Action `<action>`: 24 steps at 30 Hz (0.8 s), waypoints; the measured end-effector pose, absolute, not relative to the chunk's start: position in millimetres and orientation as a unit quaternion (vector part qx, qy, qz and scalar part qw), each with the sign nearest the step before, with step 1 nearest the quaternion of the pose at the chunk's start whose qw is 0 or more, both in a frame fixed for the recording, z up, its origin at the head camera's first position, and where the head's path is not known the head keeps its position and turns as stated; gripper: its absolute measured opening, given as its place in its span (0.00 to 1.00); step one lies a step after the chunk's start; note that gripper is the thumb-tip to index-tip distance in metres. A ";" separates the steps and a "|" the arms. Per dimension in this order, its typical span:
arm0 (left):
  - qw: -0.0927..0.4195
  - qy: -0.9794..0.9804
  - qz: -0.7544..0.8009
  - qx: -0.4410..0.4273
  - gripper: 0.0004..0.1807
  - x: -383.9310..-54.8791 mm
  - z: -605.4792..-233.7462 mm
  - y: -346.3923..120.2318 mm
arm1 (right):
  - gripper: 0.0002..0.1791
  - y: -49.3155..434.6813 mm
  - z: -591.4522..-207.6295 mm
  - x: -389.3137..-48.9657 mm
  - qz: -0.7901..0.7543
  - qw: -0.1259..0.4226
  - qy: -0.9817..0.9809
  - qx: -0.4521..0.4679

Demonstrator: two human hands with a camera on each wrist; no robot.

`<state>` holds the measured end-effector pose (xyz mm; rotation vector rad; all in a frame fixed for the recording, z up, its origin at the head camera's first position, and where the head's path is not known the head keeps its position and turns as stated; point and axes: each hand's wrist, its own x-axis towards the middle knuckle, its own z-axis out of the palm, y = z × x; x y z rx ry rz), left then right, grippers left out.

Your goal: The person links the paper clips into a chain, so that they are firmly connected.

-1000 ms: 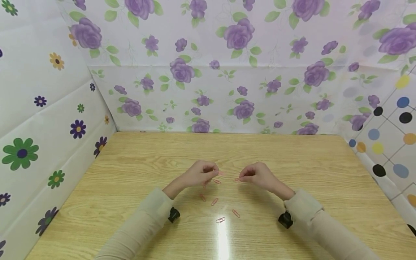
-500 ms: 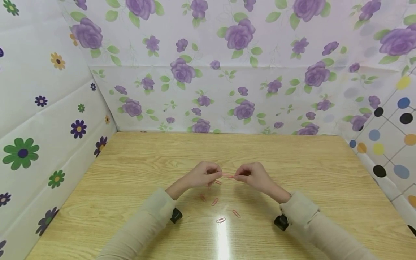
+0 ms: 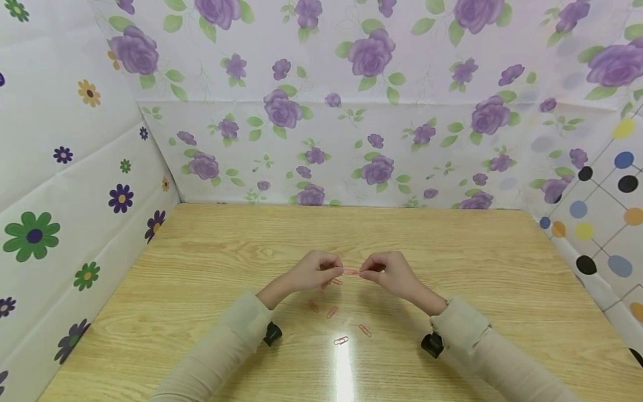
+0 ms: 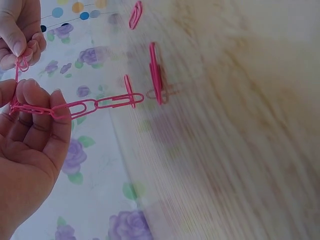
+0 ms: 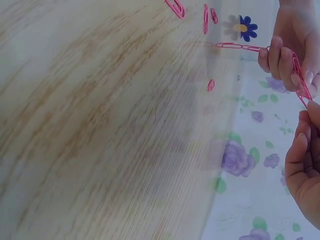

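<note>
Near the middle of the table, my left hand (image 3: 312,272) pinches a chain of linked pink paper clips (image 4: 116,101). In the left wrist view the chain runs across the curled fingers of that hand (image 4: 37,132), and its free end hangs past them. Facing it, my right hand (image 3: 394,274) pinches a pink paper clip (image 5: 303,94) between thumb and forefinger. This clip meets the end of the chain between the two hands; whether it is hooked through I cannot tell. The right fingertips hide part of it.
Several loose pink paper clips lie on the wooden table (image 3: 226,240), among them one clip (image 3: 341,340) nearest me and another (image 3: 365,330) to its right. A flowered cloth (image 3: 321,139) stands behind the table, with patterned cloths at both sides.
My right hand has moved left with its paper clip, closing the gap to the chain. The left hand has shifted slightly right. The loose clips lie where they were.
</note>
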<state>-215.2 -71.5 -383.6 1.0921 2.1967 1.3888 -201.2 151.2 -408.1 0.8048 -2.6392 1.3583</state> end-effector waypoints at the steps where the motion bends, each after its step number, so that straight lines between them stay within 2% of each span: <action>1: 0.161 0.769 0.487 0.382 0.09 -215.0 -383.3 -71.9 | 0.04 151.4 -407.8 -200.9 0.441 0.034 -0.858 0.262; 11: 0.153 0.778 0.480 0.376 0.08 -216.4 -381.7 -77.8 | 0.03 155.8 -406.4 -200.9 0.461 0.027 -0.854 0.237; 18: 0.153 0.780 0.482 0.370 0.08 -231.6 -409.5 -80.2 | 0.03 156.8 -406.2 -201.4 0.477 0.008 -0.853 0.213; 24: 0.166 0.768 0.492 0.374 0.08 -233.6 -413.4 -81.6 | 0.02 148.5 -380.8 -187.5 0.472 0.015 -0.853 0.222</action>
